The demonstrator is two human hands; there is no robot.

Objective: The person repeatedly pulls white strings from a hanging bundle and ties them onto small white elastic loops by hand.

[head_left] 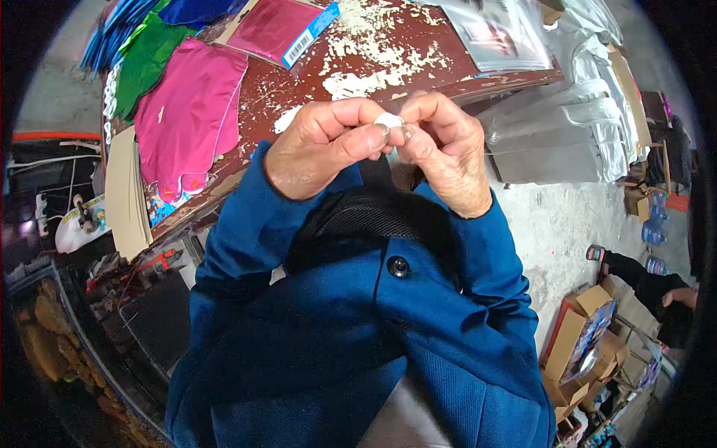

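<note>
Both hands meet in front of my chest, near the edge of a worn red-brown table (276,97). My left hand (325,145) pinches a small white piece (388,120) between thumb and index finger. On the other side of that piece, my right hand (448,149) is closed too, its thumb and fingertips on the same piece. What the white piece is cannot be made out. To the left lie pink fabric (190,112) and green fabric (153,60). A packaged pink item (272,30) with a blue-edged label lies beyond my left hand.
Clear plastic packets (500,33) lie at the table's right, beside stacked plastic-wrapped bundles (560,138). Brown card sheets (125,194) stick out at the left edge. Open cardboard boxes (567,340) stand at lower right, near another person's dark-clothed leg (635,280).
</note>
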